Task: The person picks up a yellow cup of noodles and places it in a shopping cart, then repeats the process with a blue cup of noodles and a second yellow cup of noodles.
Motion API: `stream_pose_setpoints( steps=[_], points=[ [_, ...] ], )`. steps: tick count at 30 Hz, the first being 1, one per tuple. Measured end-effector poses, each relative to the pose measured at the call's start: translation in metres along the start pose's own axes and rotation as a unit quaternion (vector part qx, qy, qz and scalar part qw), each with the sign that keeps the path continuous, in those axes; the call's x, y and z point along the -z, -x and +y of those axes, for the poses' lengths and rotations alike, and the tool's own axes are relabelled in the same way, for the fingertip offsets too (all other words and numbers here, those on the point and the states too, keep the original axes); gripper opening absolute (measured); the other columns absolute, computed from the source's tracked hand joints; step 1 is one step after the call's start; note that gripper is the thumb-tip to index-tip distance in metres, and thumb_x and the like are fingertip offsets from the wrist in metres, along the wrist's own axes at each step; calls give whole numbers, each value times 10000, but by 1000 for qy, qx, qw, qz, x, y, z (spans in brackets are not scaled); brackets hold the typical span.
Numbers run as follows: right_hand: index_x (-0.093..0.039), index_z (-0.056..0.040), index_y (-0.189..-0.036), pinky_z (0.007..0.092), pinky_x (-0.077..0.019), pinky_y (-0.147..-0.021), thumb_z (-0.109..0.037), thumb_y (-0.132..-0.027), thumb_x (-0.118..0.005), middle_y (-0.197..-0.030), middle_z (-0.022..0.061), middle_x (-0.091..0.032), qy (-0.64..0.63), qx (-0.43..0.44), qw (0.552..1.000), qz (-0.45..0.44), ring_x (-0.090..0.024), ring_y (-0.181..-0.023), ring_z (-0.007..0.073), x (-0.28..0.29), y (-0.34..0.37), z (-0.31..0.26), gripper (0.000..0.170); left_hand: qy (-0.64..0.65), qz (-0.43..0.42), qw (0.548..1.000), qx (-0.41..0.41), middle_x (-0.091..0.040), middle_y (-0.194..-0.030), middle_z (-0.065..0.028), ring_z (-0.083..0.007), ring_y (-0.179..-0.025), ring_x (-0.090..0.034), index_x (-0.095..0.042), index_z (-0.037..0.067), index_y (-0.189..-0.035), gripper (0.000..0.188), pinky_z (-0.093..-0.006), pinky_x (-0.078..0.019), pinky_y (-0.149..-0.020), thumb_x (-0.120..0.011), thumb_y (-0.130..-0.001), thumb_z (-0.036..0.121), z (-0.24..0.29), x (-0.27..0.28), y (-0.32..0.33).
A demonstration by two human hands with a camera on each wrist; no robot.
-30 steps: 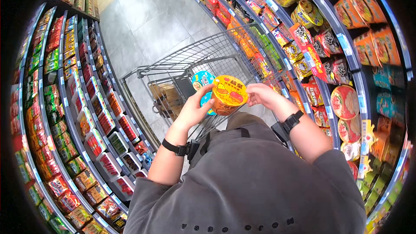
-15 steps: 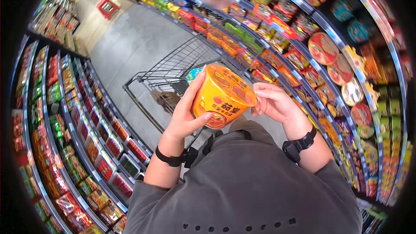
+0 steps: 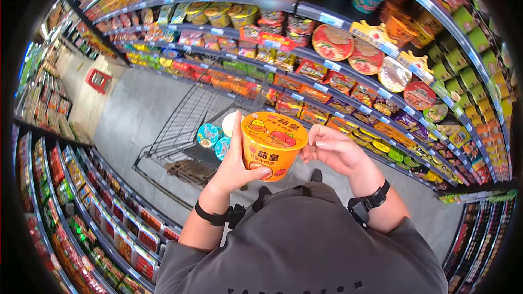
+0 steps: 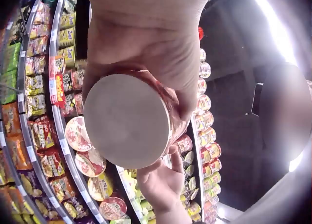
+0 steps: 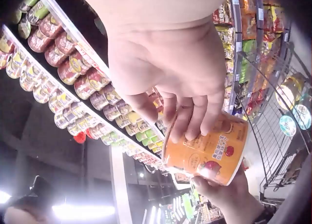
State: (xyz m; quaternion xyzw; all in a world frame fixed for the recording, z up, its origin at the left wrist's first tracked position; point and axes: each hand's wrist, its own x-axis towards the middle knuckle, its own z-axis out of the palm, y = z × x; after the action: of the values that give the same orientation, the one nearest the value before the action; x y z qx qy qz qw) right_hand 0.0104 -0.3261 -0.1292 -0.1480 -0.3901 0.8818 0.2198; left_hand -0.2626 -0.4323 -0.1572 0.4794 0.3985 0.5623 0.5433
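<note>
An orange instant noodle cup (image 3: 269, 160), with cartoon tomatoes on its yellow-orange lid, is held up before the person's chest. The left hand (image 3: 230, 164) grips it from the left, thumb across the front and fingers behind. From below, the left wrist view shows the cup's plain pale base (image 4: 126, 121). At the right side of the rim is the right hand (image 3: 339, 151), its fingers loosely bent. In the right wrist view, those fingers (image 5: 197, 116) lie against the printed side of the cup without wrapping round it.
A wire shopping cart (image 3: 174, 117) stands ahead on the left, holding blue-lidded tubs (image 3: 208, 134) and a white round one (image 3: 229, 124). Shelves of packaged noodles (image 3: 310, 68) run along the far side and right. Another shelf unit (image 3: 109, 212) is at the left. A red object (image 3: 99, 80) lies farther down the aisle.
The head view has swung right, so cart and shelves shift left. The cup came up from over the cart toward the chest and turned; the left hand keeps its grip, the right stays by the rim.
</note>
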Motion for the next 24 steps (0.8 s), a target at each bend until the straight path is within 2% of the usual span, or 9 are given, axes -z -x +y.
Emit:
stream_pose_setpoints(
  steps=[2,7,9,10,13,16,20,22,24],
  points=[
    [-587,-65,-1217,408,-497,-1019,-203,-1021,-619,-1210,122,-658,-31,11,999,0,-636,-1181,250,20,22,-10,242,-3,-14,1000,-4,-316,-1627,-192,-298,-1498,-360,160,74,-1651,1460,-437,-346,-1205,-951,-720,255,-6,-22,-20],
    [-557,-60,-1315,433,-467,-1078,-182,-1021,-613,-1316,129,-636,-6,54,997,63,-585,-1288,265,64,89,-43,323,-8,-38,999,-6,-319,-1628,-200,-303,-1496,-374,160,95,-1654,1443,-448,-368,-1199,-938,-725,216,-18,-96,-80],
    [-528,-66,-1364,454,-443,-1117,-189,-1016,-622,-1377,119,-601,28,92,987,132,-549,-1346,281,79,120,-55,381,-9,-60,998,-10,-312,-1633,-200,-300,-1500,-368,152,95,-1655,1434,-443,-363,-1204,-935,-726,199,-27,-129,-107],
    [-461,-67,-1475,481,-395,-1172,-198,-1007,-636,-1497,130,-518,32,93,986,135,-487,-1421,303,93,138,-60,517,-11,-74,997,-12,-311,-1635,-197,-298,-1500,-368,148,92,-1656,1433,-440,-359,-1206,-935,-723,193,-33,-145,-119],
    [-352,-66,-1589,501,-349,-1208,-198,-1005,-636,-1590,143,-425,49,112,978,168,-426,-1476,324,115,181,-79,663,-28,-99,995,-13,-309,-1637,-192,-291,-1501,-364,106,75,-1661,1416,-430,-352,-1210,-942,-716,195,-45,-198,-151],
    [-252,-48,-1642,526,-307,-1226,-178,-958,-668,-1667,135,-320,43,130,974,182,-371,-1506,323,133,219,-104,811,-112,-147,982,-29,-321,-1626,-210,-286,-1509,-352,12,33,-1666,1360,-423,-338,-1215,-945,-722,234,-55,-250,-182],
    [-211,-50,-1658,532,-283,-1237,-165,-937,-683,-1700,132,-258,76,148,966,200,-324,-1536,324,163,263,-123,870,-187,-191,962,-58,-315,-1632,-236,-327,-1524,-335,3,-16,-1652,1343,-421,-308,-1231,-938,-739,275,-60,-302,-215],
    [-100,-75,-1683,522,-259,-1249,-55,-964,-631,-1732,122,-178,110,149,964,190,-252,-1571,320,177,278,-135,894,-236,-201,947,-80,-303,-1635,-250,-345,-1531,-324,6,-18,-1650,1330,-426,-298,-1236,-930,-752,273,-55,-320,-226],
    [-86,-70,-1683,520,-248,-1253,-38,-956,-629,-1736,120,-165,127,157,961,187,-235,-1578,313,185,287,-147,908,-285,-205,931,-99,-291,-1638,-263,-362,-1538,-314,9,-20,-1649,1317,-430,-288,-1242,-923,-764,270,-49,-333,-234]
  ],
)
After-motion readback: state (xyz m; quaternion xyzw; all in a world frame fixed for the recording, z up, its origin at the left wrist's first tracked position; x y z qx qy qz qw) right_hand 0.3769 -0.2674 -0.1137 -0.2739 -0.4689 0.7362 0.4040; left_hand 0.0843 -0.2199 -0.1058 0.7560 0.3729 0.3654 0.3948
